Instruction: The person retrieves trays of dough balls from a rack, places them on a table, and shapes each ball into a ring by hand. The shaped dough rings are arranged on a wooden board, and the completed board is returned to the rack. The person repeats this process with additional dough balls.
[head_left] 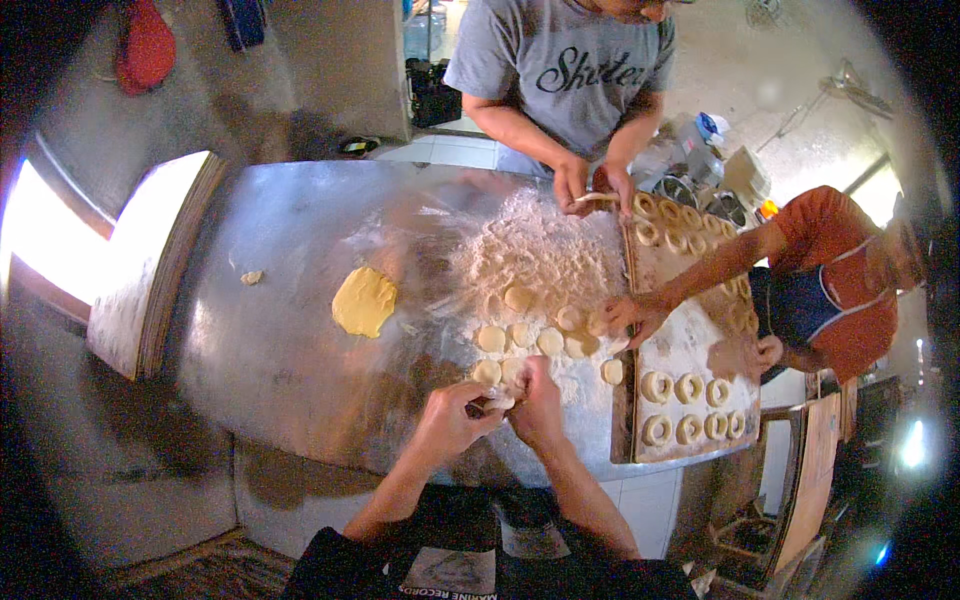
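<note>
My left hand (453, 418) and my right hand (533, 400) meet near the steel table's front edge, fingers closed around a pale dough piece (497, 401), partly hidden by them. Just beyond them lie several flat dough rounds (490, 339) beside a spread of loose flour (530, 250). To their left is a flattened mass of yellow dough (364, 301), with a small scrap (252, 277) farther left.
Boards of dough rings (675, 330) span the table's right. A co-worker in grey (560, 70) handles dough opposite; another in orange (835, 310) reaches over the boards. Stacked boards (135, 290) stand at the left end; metal bowls (677, 188) sit behind.
</note>
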